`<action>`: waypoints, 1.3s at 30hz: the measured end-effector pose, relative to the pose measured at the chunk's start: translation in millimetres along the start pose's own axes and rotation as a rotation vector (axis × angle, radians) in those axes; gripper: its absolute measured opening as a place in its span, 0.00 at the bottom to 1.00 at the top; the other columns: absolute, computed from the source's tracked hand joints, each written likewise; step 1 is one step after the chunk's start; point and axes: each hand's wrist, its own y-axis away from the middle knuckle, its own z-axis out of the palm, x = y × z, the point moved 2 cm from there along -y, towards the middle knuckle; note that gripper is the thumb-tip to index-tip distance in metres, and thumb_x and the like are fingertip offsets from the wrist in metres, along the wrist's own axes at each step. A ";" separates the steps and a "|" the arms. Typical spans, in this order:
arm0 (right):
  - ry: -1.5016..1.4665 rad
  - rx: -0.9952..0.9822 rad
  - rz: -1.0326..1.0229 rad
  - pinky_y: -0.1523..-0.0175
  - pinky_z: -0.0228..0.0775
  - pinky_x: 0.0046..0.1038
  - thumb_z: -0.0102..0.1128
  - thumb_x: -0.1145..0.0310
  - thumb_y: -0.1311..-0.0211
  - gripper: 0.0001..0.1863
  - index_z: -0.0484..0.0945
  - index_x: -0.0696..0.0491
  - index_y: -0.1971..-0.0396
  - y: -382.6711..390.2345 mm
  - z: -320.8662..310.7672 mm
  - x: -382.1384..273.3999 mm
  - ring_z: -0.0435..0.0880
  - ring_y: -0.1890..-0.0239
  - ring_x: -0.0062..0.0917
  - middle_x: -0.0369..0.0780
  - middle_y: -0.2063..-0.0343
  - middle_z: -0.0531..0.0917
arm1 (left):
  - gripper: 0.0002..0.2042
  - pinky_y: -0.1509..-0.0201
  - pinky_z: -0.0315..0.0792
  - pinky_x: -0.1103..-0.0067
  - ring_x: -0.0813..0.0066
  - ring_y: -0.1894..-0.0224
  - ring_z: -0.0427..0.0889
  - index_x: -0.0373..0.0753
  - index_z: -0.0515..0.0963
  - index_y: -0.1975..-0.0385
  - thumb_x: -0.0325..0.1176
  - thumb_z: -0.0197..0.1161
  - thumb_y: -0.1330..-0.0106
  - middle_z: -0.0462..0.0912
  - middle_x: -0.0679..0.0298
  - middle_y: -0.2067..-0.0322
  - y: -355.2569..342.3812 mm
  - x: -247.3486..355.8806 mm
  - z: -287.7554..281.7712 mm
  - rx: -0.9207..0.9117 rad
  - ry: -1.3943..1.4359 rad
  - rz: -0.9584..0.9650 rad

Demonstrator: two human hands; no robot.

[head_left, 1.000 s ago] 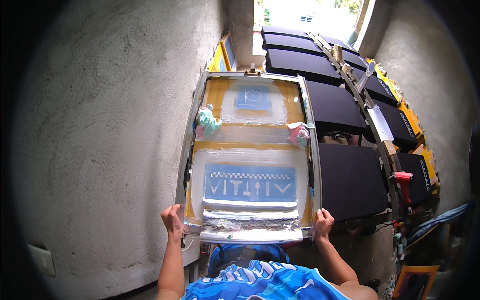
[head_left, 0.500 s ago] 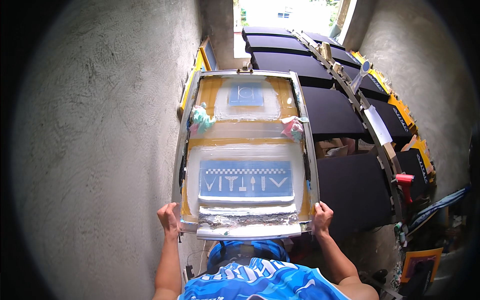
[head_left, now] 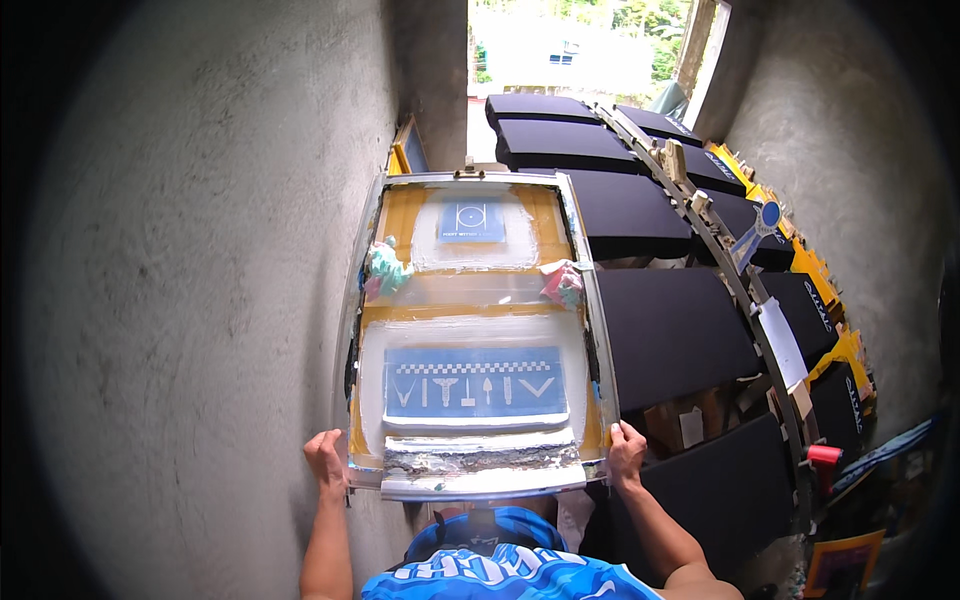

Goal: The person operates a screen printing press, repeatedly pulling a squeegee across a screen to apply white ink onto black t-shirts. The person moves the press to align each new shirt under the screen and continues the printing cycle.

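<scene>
My left hand (head_left: 326, 460) and my right hand (head_left: 627, 452) are closed on the near corners of a screen printing frame (head_left: 590, 330), held level before my body. Blue stencil areas show in its mesh: a small one (head_left: 472, 220) at the far end and a wider one (head_left: 475, 385) with tool shapes and a checked strip nearer me. A squeegee (head_left: 480, 480) smeared with white ink lies across the near end. Crumpled rags, one mint green (head_left: 388, 268) and one pink (head_left: 562, 283), are at the frame's sides.
Black garments (head_left: 670, 325) lie spread on several boards to the right, along a metal rail (head_left: 720, 255). A blue fan-like object (head_left: 758, 235), a white sheet (head_left: 782, 340) and a red tool (head_left: 824, 458) sit along that rail. The bare wall (head_left: 200, 300) is close on the left.
The boards with black garments, the rail and the window now appear lower in view. The frame, with both hands still on it, has shifted slightly left and down in the picture.
</scene>
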 end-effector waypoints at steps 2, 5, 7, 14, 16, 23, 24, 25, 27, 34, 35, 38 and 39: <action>0.026 0.037 0.029 0.59 0.73 0.31 0.55 0.68 0.32 0.14 0.83 0.64 0.60 -5.1 -22.5 6.7 0.82 0.69 0.25 0.46 0.71 0.87 | 0.12 0.74 0.51 0.76 0.83 0.78 0.58 0.35 0.70 0.85 0.32 0.63 0.43 0.61 0.76 0.82 17.1 1.1 7.4 0.033 0.027 -0.055; 0.002 0.096 0.029 0.61 0.72 0.29 0.56 0.69 0.32 0.13 0.82 0.66 0.62 -22.9 -27.1 7.1 0.80 0.69 0.22 0.44 0.74 0.86 | 0.14 0.73 0.50 0.76 0.83 0.77 0.57 0.38 0.67 0.86 0.31 0.63 0.43 0.59 0.76 0.82 14.7 4.7 24.6 -0.006 -0.010 0.024; -0.006 0.072 0.027 0.65 0.66 0.27 0.55 0.71 0.31 0.12 0.78 0.65 0.69 -23.2 -18.0 4.6 0.72 0.71 0.18 0.36 0.77 0.79 | 0.15 0.73 0.50 0.76 0.82 0.77 0.56 0.39 0.64 0.86 0.31 0.63 0.43 0.58 0.76 0.82 7.5 3.1 23.0 -0.013 0.003 0.005; -0.001 0.069 -0.015 0.63 0.72 0.30 0.54 0.68 0.31 0.14 0.81 0.66 0.63 115.6 -24.9 15.4 0.79 0.72 0.22 0.43 0.76 0.85 | 0.18 0.72 0.48 0.73 0.82 0.76 0.53 0.40 0.58 0.85 0.32 0.62 0.41 0.54 0.76 0.81 67.7 -18.4 -92.7 -0.016 0.041 0.023; 0.004 0.070 0.000 0.63 0.69 0.27 0.53 0.70 0.31 0.13 0.80 0.66 0.66 149.1 -33.6 18.1 0.74 0.71 0.19 0.37 0.76 0.81 | 0.18 0.72 0.48 0.73 0.82 0.76 0.53 0.41 0.58 0.85 0.32 0.62 0.41 0.54 0.76 0.81 92.9 -17.3 -118.3 -0.006 0.043 0.027; 0.053 0.138 -0.070 0.62 0.70 0.27 0.53 0.70 0.30 0.14 0.82 0.66 0.64 135.6 -85.4 -9.4 0.76 0.69 0.19 0.39 0.73 0.84 | 0.18 0.73 0.49 0.74 0.82 0.77 0.56 0.41 0.60 0.86 0.34 0.63 0.41 0.57 0.77 0.82 121.8 33.5 -99.4 -0.014 0.072 -0.023; 0.074 0.174 -0.056 0.61 0.71 0.27 0.53 0.69 0.30 0.14 0.82 0.66 0.63 139.6 -94.9 -14.5 0.77 0.69 0.20 0.40 0.72 0.85 | 0.18 0.73 0.50 0.74 0.82 0.77 0.56 0.41 0.61 0.86 0.34 0.63 0.41 0.57 0.77 0.82 130.7 40.2 -99.9 0.022 0.064 -0.052; 0.031 0.057 -0.054 0.60 0.71 0.28 0.53 0.69 0.30 0.14 0.82 0.66 0.62 144.2 -109.2 -19.9 0.78 0.69 0.21 0.41 0.73 0.85 | 0.18 0.74 0.50 0.74 0.82 0.77 0.56 0.41 0.61 0.86 0.34 0.63 0.41 0.57 0.76 0.82 141.7 46.8 -101.5 -0.002 0.071 -0.009; 0.049 0.082 -0.050 0.61 0.71 0.28 0.53 0.69 0.30 0.14 0.82 0.66 0.63 161.1 -128.8 -27.8 0.78 0.69 0.21 0.41 0.73 0.85 | 0.18 0.74 0.50 0.74 0.82 0.78 0.56 0.41 0.61 0.86 0.34 0.63 0.41 0.57 0.76 0.82 163.8 55.8 -110.4 -0.009 0.121 0.037; 0.059 0.116 -0.093 0.64 0.69 0.28 0.54 0.69 0.31 0.13 0.81 0.66 0.65 148.5 -150.6 0.2 0.74 0.71 0.19 0.38 0.76 0.82 | 0.17 0.73 0.52 0.75 0.82 0.77 0.58 0.40 0.62 0.86 0.34 0.62 0.40 0.60 0.75 0.82 192.0 55.1 -99.0 -0.020 0.078 -0.003; 0.073 0.149 -0.119 0.64 0.68 0.28 0.54 0.69 0.32 0.13 0.81 0.66 0.66 142.6 -160.8 7.7 0.74 0.71 0.18 0.38 0.77 0.81 | 0.17 0.73 0.52 0.74 0.82 0.77 0.58 0.40 0.62 0.86 0.34 0.61 0.40 0.60 0.75 0.82 199.4 51.4 -89.5 -0.016 0.082 0.004; 0.057 0.038 -0.073 0.65 0.68 0.28 0.55 0.69 0.32 0.13 0.81 0.66 0.67 149.7 -196.8 9.1 0.73 0.72 0.18 0.38 0.78 0.81 | 0.17 0.73 0.52 0.74 0.82 0.77 0.58 0.40 0.62 0.86 0.34 0.62 0.41 0.60 0.75 0.83 231.6 45.2 -82.7 0.005 0.097 -0.001; 0.091 0.033 -0.023 0.61 0.71 0.30 0.55 0.68 0.33 0.14 0.81 0.66 0.63 161.8 -205.9 -2.4 0.78 0.69 0.25 0.43 0.73 0.83 | 0.17 0.73 0.52 0.74 0.82 0.78 0.58 0.39 0.62 0.86 0.34 0.62 0.41 0.60 0.75 0.83 237.0 48.3 -94.2 0.040 0.101 -0.074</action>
